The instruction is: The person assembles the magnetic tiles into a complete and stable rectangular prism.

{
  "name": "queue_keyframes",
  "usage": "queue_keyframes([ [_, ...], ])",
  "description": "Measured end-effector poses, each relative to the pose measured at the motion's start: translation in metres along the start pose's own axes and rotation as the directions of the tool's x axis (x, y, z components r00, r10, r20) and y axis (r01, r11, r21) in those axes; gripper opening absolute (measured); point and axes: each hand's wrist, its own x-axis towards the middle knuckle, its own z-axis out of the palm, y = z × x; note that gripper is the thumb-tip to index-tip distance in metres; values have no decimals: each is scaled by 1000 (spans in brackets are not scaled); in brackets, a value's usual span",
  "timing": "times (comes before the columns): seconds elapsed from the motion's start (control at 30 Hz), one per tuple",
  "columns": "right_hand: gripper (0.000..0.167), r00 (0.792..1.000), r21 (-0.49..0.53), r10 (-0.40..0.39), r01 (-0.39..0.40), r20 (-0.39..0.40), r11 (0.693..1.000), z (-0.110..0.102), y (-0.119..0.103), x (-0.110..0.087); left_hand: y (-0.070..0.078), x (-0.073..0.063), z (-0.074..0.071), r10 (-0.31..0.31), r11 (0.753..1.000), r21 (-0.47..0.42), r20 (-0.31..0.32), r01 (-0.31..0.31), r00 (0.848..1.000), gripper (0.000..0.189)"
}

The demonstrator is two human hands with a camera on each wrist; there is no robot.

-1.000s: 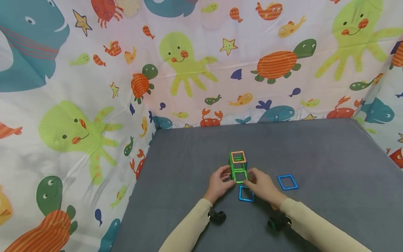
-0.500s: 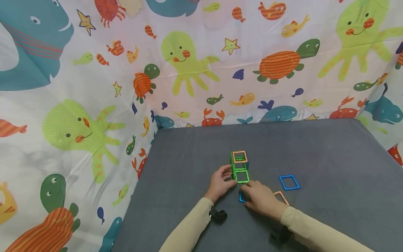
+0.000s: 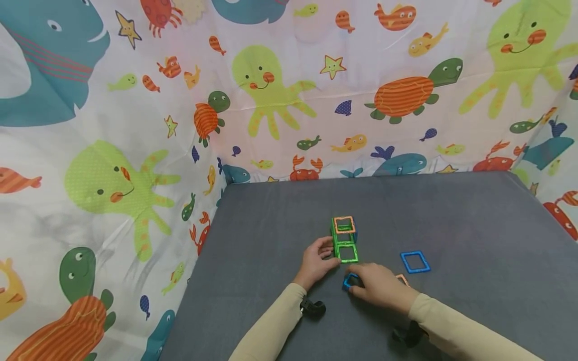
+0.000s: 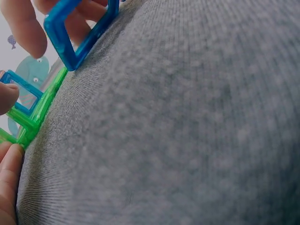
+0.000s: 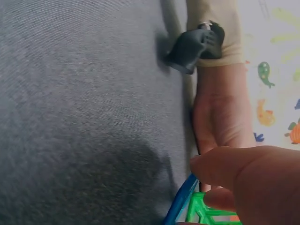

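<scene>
- My right hand [image 3: 379, 286] pinched a tilted blue square tile [image 4: 61, 43].
- Ahead-left of it, the green frame [image 3: 346, 244] ran lengthwise away.
- My left hand [image 3: 314, 263], loosely curved, touched its left side.

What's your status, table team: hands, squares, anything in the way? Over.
Left hand touching green frame. Right hand gripping tilted blue square. No obstruction seen; loose orange square partly hidden by right hand.

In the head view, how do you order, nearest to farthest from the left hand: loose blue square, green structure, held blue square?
1. Green structure: immediately right of the left hand.
2. Held blue square: nearer the person, in the right hand.
3. Loose blue square: farthest right.
</scene>
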Motion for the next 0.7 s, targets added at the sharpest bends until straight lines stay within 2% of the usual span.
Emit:
queue_keyframes([
  [0.17,38,995,113,86,-91,56,989,-8,0,1,0,-1,0,2,1000,-2,-2,-2,1000,61],
  [0.53,31,986,239,169,-167,10,957,-11,7,2,-3,0,1,0,1000,2,-5,0,1000,61],
  [0.63,32,977,285,214,-210,19,935,-13,11,3,-3,0,1,-1,1000,3,-4,1,1000,61],
  [0.7,33,963,354,266,-264,43,897,-15,15,5,-3,0,1,-1,1000,5,-4,1,1000,61],
])
